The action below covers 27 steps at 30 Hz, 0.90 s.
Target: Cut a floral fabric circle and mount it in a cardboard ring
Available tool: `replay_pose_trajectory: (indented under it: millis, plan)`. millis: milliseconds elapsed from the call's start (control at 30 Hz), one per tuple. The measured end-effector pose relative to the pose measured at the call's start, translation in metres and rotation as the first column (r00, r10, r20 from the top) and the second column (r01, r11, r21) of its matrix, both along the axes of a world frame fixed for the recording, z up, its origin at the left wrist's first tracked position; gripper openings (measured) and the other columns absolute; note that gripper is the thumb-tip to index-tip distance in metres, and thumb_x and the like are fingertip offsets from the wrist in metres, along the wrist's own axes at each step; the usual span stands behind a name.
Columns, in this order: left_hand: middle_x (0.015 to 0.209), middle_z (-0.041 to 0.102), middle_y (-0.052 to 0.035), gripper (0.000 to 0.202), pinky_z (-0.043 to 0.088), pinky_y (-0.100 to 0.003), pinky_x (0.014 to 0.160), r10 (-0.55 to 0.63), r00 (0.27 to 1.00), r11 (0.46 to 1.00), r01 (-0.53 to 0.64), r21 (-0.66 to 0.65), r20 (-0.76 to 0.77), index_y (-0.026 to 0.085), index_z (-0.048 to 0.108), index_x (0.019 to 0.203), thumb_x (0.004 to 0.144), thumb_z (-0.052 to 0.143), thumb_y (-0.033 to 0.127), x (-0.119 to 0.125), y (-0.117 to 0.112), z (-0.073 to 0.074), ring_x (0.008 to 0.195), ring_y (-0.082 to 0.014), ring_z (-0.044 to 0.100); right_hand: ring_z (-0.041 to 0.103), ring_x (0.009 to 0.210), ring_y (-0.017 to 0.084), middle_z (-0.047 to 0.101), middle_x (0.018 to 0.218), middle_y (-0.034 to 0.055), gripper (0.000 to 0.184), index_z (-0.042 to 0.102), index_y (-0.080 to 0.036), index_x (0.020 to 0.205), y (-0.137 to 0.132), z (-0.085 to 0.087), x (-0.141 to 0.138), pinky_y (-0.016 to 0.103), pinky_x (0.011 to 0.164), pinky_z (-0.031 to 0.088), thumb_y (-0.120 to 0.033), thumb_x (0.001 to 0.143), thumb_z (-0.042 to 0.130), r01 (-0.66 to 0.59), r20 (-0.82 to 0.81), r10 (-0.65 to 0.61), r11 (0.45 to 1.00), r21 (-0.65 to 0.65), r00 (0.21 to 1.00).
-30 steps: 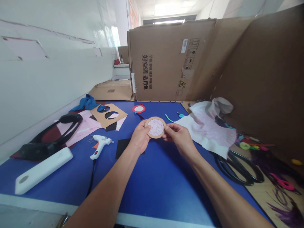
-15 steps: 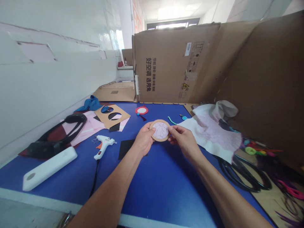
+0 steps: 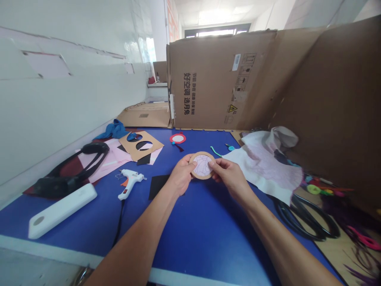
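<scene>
While the left hand (image 3: 180,174) and right hand (image 3: 229,178) hover above the blue worktop (image 3: 190,254), each grip is closed on the rim of a round cardboard ring (image 3: 203,177) framing a pink-veined paper disc (image 3: 202,165). The left thumb (image 3: 192,162) presses on the ring's left side, and the right fingertips (image 3: 212,163) pinch its right side. Held clear of the worktop, the ring sits between a black paper square (image 3: 157,186) and a white veined sheet (image 3: 258,167). Left of the hands lies a hot glue gun (image 3: 129,182), its black cord (image 3: 119,222) running toward the worktop's near edge. Beyond it, a cardboard sheet with circular cut-outs (image 3: 139,145) rests on pink paper (image 3: 110,157). A small red ring (image 3: 177,138) lies farther ahead, not far from a teal strip (image 3: 216,151), and a flattened cardboard box (image 3: 214,79) stands upright along the far edge.
</scene>
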<state>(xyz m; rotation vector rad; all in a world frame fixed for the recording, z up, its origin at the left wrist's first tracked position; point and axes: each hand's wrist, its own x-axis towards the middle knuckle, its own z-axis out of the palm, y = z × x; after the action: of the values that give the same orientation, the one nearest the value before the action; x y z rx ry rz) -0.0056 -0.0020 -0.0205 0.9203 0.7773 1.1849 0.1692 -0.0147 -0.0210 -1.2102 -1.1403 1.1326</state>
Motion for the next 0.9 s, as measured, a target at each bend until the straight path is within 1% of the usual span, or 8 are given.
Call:
replay_pose_trajectory:
  millis: [67,133,233,367,500,667,767,900]
  plan:
    - [0.114,0.078,-0.0133,0.024,0.059,-0.034,0.083,0.002,1.000,1.000,-0.002,0.002,0.008,0.017,0.074,0.115,0.091,0.068,0.016,0.0001,0.0005,0.0007,0.095,-0.0228,0.075,0.052,0.046,0.011,0.064,0.055,-0.0017,0.050,0.075,-0.017,0.079,0.0009,-0.0005,-0.0001,0.023,0.045,0.042,-0.064,0.068,0.089,0.005,-0.005,-0.005,1.000,0.008,1.000]
    - [0.112,0.079,-0.0137,0.022,0.060,-0.037,0.084,0.011,1.000,1.000,-0.011,-0.017,0.017,0.017,0.073,0.113,0.092,0.069,0.016,-0.0004,0.0016,0.0008,0.094,-0.0236,0.075,0.053,0.046,0.012,0.064,0.055,-0.0021,0.049,0.075,-0.017,0.079,0.0022,-0.0011,0.0002,0.023,0.045,0.042,-0.063,0.068,0.088,0.022,-0.013,-0.021,1.000,0.018,1.000]
    - [0.106,0.079,-0.0141,0.016,0.061,-0.042,0.086,0.016,1.000,0.999,-0.014,-0.053,0.027,0.016,0.073,0.109,0.094,0.070,0.018,-0.0018,0.0033,0.0002,0.089,-0.0240,0.076,0.055,0.048,0.012,0.066,0.057,-0.0015,0.047,0.075,-0.018,0.080,0.0039,-0.0023,0.0014,0.024,0.045,0.043,-0.062,0.069,0.088,0.060,-0.027,-0.059,0.998,0.034,0.998]
    - [0.099,0.080,-0.0142,0.011,0.061,-0.044,0.088,0.029,0.999,0.997,-0.027,-0.070,0.036,0.015,0.074,0.104,0.096,0.068,0.019,-0.0034,0.0044,0.0000,0.083,-0.0228,0.076,0.056,0.049,0.013,0.066,0.058,-0.0011,0.043,0.074,-0.019,0.079,0.0044,-0.0028,0.0029,0.024,0.046,0.044,-0.059,0.071,0.087,0.081,-0.036,-0.079,0.995,0.050,0.996]
    - [0.101,0.081,-0.0164,0.010,0.061,-0.041,0.082,0.049,0.999,0.996,-0.048,-0.073,0.013,0.014,0.074,0.103,0.097,0.068,0.021,-0.0033,0.0043,0.0010,0.083,-0.0243,0.078,0.057,0.050,0.013,0.066,0.058,-0.0006,0.043,0.075,-0.018,0.079,0.0039,-0.0021,0.0029,0.024,0.046,0.044,-0.059,0.072,0.087,0.078,-0.037,-0.076,0.996,0.051,0.996]
    - [0.094,0.081,-0.0134,0.009,0.062,-0.034,0.074,0.070,0.997,0.996,-0.071,-0.053,-0.022,0.015,0.074,0.101,0.097,0.068,0.022,-0.0020,0.0039,0.0017,0.079,-0.0219,0.078,0.057,0.050,0.013,0.067,0.058,-0.0004,0.043,0.074,-0.018,0.079,0.0035,-0.0016,0.0022,0.023,0.046,0.044,-0.058,0.071,0.087,0.071,-0.039,-0.069,0.997,0.041,0.997]
    - [0.093,0.082,-0.0122,0.010,0.063,-0.035,0.075,0.077,0.996,0.996,-0.079,-0.041,-0.047,0.016,0.075,0.101,0.097,0.070,0.024,-0.0012,0.0035,0.0012,0.078,-0.0214,0.078,0.057,0.050,0.013,0.067,0.059,-0.0005,0.044,0.074,-0.018,0.079,0.0030,-0.0014,0.0012,0.023,0.045,0.044,-0.059,0.071,0.087,0.066,-0.042,-0.064,0.997,0.032,0.997]
    - [0.094,0.082,-0.0132,0.012,0.064,-0.037,0.075,0.105,0.990,0.994,-0.109,-0.028,-0.096,0.015,0.076,0.098,0.094,0.075,0.026,-0.0008,0.0029,0.0002,0.078,-0.0227,0.077,0.057,0.050,0.012,0.066,0.059,-0.0010,0.045,0.075,-0.018,0.079,0.0023,-0.0010,-0.0003,0.023,0.045,0.044,-0.059,0.070,0.088,0.051,-0.043,-0.050,0.998,0.020,0.998]
